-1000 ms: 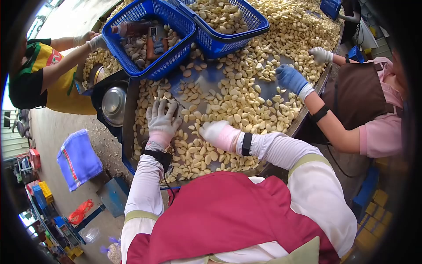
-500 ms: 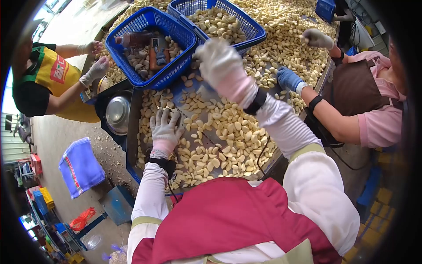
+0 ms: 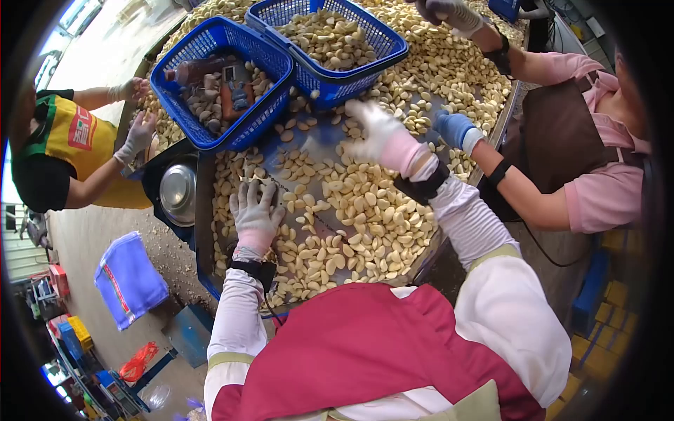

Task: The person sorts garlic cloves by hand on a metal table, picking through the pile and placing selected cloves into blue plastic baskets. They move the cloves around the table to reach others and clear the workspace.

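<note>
Peeled garlic cloves (image 3: 326, 263) lie spread over the metal table in front of me. My left hand (image 3: 255, 214), in a pale glove, rests on the cloves at the table's left side, fingers spread. My right hand (image 3: 385, 137), also gloved and slightly smeared by motion, hovers over the table's middle, thumb and fingers apart, nothing seen between them. Beyond it stands a blue basket (image 3: 344, 81) holding pale cloves. A single clove (image 3: 314, 94) shows against that basket's outer wall. A second blue basket (image 3: 263, 126) holds darker cloves, a bottle and an orange-brown item with a rabbit figure.
Across the right edge a person in pink reaches in with a blue-gloved hand (image 3: 456, 131). Another person in a yellow apron (image 3: 84, 133) works at the left. A metal bowl (image 3: 178, 193) sits beside the table, and purple cloth (image 3: 131, 281) lies lower left.
My right hand has drawn back from the basket toward me. My left hand stays almost in place. The pink-clothed person's far hand has moved away toward the back. The view has shifted slightly.
</note>
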Tool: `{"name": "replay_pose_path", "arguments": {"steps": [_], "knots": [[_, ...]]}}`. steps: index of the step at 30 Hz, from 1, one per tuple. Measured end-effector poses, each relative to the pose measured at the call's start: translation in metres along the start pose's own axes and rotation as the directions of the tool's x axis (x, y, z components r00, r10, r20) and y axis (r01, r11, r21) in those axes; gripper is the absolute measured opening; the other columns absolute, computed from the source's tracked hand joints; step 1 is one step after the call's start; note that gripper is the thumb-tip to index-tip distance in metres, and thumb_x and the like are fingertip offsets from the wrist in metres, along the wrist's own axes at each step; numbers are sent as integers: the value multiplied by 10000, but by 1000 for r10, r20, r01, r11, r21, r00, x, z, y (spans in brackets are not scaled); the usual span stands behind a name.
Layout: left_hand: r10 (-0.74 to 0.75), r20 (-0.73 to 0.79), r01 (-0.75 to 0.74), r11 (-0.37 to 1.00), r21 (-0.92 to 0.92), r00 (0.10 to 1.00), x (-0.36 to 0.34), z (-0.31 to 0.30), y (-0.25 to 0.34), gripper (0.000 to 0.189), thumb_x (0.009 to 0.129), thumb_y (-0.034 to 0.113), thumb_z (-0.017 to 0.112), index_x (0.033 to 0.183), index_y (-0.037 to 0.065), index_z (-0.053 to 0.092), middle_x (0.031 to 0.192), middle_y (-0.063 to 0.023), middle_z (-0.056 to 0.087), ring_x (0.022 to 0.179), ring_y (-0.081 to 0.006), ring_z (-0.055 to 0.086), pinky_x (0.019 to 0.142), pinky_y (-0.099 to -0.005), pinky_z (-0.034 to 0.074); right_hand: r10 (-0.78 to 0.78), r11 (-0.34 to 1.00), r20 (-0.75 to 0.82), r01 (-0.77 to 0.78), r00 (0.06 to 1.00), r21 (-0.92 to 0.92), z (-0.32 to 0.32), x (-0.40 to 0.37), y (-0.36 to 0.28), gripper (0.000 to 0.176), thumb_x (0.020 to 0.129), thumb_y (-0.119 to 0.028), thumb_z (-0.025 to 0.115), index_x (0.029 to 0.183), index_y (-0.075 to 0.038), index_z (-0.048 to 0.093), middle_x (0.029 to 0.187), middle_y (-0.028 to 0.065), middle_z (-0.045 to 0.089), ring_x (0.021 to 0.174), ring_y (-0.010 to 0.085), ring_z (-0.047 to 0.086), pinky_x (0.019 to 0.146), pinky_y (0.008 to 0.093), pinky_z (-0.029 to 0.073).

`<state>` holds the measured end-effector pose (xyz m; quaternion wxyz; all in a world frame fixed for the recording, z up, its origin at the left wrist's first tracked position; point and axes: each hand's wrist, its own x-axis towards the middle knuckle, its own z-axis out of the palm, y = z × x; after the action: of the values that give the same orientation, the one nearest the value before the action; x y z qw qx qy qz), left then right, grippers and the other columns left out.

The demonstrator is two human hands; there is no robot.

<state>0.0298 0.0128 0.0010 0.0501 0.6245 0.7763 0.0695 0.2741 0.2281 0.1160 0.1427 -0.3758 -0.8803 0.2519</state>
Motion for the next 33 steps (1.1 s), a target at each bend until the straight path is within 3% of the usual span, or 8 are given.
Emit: {"name": "replay_pose_path", "arguments": {"steps": [2,7,12,15,18,23,30,33], "knots": [[-39,23,40,998,-45,999,-3,-3,7,623,842,431,658,1406,214,503,1498,-177,383,1415,-412,285,1170,-569,135,332,905,573,-82,749,-418,-5,-27,4,1118,655,-338,857,1541,-89,223,1481,224,387,1245,392,549,1010,430,494],[425,215,-379,898,-225,879,-42,-19,71,726,764,530,697,1409,262,499,1560,-168,292,1468,-396,202,1206,-560,71,304,943,726,-86,618,-322,53,-108,-31,1216,661,-136,826,1585,-107,35,1572,354,-98,1181,396,609,964,405,527],[239,246,-250,968,13,939,-22,-36,28,708,740,438,720,1390,248,512,1504,-178,361,1411,-390,324,1200,-523,157,6,999,867,25,499,-22,77,-111,-64,1024,739,-160,735,1581,-172,153,1606,296,57,1161,368,624,929,442,529],[65,134,-70,997,36,989,-19,-31,-25,657,756,357,722,1356,164,537,1417,-171,478,1333,-364,411,1105,-507,302,-120,979,636,-17,763,205,87,-73,-50,420,810,-145,655,1224,-74,642,1195,191,645,1002,351,682,869,424,550],[-39,-25,43,988,152,999,-20,-36,-2,574,753,327,727,1275,135,585,1320,-156,550,1235,-336,491,1039,-526,343,-63,952,510,206,858,-228,118,-34,-36,179,854,-171,641,997,-66,654,955,138,649,938,345,670,788,415,553],[735,203,-677,676,-291,647,-63,-35,100,204,770,215,686,972,213,713,916,-48,607,927,-270,619,806,-420,501,-101,927,494,262,864,-270,134,-31,-41,172,859,-148,611,994,-53,658,1047,163,641,1016,326,652,824,402,541],[40,429,105,946,-308,902,-47,-34,6,217,808,219,703,1004,131,738,922,-113,684,887,-313,663,783,-410,530,59,832,308,-217,950,511,113,-25,19,213,772,-128,606,946,-73,715,939,135,703,859,277,672,786,350,522],[-163,258,303,599,-742,952,-26,-34,-3,267,798,94,672,1058,47,702,986,-134,679,892,-298,660,822,-373,526,188,768,267,-311,945,560,89,7,6,205,802,-80,597,960,-44,723,963,143,710,903,287,680,820,337,529]]}}
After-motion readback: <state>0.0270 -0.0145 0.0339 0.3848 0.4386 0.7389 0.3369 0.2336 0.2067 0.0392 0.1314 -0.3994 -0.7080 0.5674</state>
